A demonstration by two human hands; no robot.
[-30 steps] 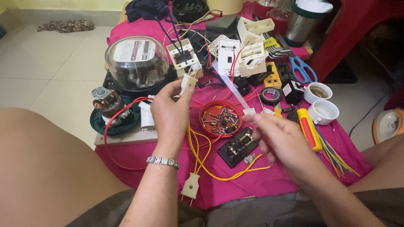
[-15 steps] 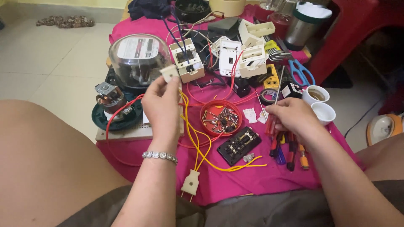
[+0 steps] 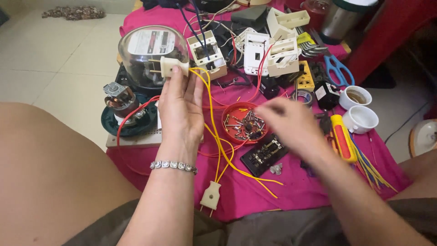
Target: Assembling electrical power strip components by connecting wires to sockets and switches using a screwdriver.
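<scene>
Plug point(image 3: 174, 67) raised in left hand; right hand moved to screw dish.

Head view: left hand point(image 3: 182, 107) pinches the cream 2-pin plug above the pink cloth point(image 3: 291, 191), yellow wires point(image 3: 218, 136) trailing down. Right hand point(image 3: 289, 125), 0.5 s earlier at the screwdrivers point(image 3: 342, 141), now hovers blurred beside the red screw dish point(image 3: 243, 123); whether it holds anything cannot be told.

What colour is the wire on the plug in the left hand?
Yellow wire; the plug is cream. Head view.
</scene>
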